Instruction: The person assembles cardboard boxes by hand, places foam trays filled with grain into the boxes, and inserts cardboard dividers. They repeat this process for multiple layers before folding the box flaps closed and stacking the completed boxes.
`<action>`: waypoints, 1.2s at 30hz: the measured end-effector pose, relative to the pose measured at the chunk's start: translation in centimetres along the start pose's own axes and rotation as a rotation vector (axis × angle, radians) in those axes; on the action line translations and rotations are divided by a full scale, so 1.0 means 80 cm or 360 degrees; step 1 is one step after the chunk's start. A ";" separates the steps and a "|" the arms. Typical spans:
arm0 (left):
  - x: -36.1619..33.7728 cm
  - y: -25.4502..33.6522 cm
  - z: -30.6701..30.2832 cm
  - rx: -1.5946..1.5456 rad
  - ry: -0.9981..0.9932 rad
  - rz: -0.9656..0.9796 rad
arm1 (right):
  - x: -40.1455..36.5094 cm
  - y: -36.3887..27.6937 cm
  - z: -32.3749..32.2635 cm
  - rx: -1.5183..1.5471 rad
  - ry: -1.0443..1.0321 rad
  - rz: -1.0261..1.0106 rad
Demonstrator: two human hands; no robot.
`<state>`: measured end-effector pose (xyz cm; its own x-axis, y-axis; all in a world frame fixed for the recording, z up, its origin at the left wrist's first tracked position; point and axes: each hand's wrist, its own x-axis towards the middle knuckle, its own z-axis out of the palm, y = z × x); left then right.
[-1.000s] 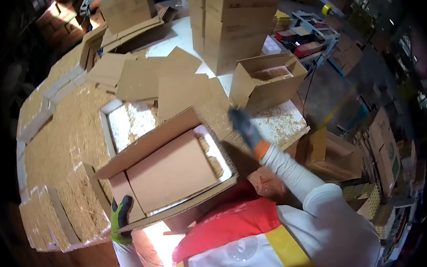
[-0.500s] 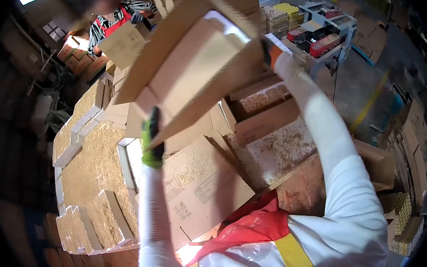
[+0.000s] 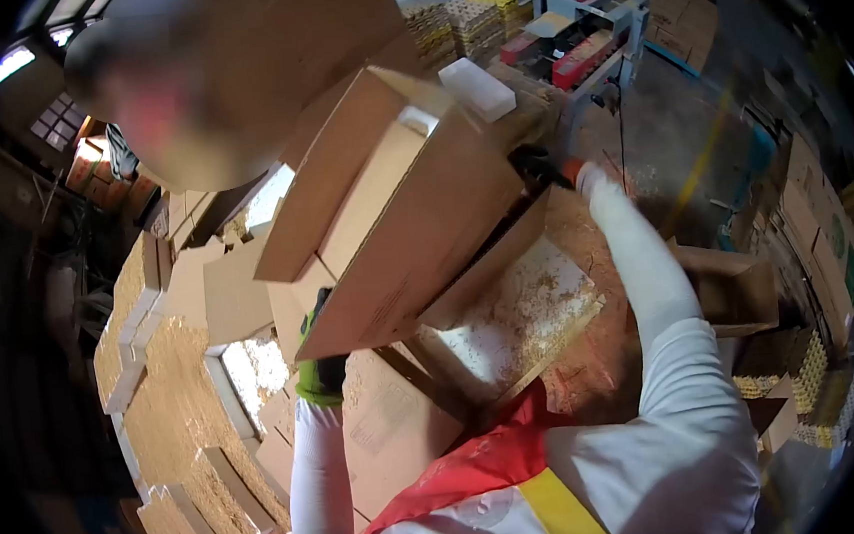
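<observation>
The chaff-strewn table (image 3: 172,408) lies below. The one cardboard box (image 3: 445,235) I hold sat low at my chest a second ago. Now it is raised over the table and tipped steeply, open face up-left. Inside are one cardboard sheet (image 3: 371,196) and one white foam strip (image 3: 418,119), and one foam block (image 3: 476,89) shows at the rim. My left hand (image 3: 320,371) grips the lower corner, fingers curled on it. My right hand (image 3: 540,168) pinches the right edge.
</observation>
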<state>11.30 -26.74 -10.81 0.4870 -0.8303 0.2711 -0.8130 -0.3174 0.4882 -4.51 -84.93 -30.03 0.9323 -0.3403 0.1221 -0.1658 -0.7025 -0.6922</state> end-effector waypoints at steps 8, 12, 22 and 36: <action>-0.023 -0.046 -0.002 -0.0661 -0.0132 -0.0422 | -0.069 -0.147 -0.012 0.1183 0.0225 -0.0078; -0.035 -0.063 -0.012 -0.1376 -0.0178 -0.0723 | -0.068 -0.203 -0.028 0.0287 -0.0240 0.0346; 0.099 0.094 0.016 -0.1560 -0.0040 -0.1128 | -0.096 -0.113 0.075 0.2846 0.1144 0.0775; 0.051 -0.063 0.164 -0.1958 -0.0101 -0.0868 | -0.116 -0.099 0.102 0.2869 0.0961 0.0441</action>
<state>13.21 -34.58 -23.07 0.6113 -0.7610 -0.2173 0.3065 -0.0255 0.9515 -9.18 -71.07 -31.49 0.6581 -0.7300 -0.1845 0.5806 0.6480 -0.4929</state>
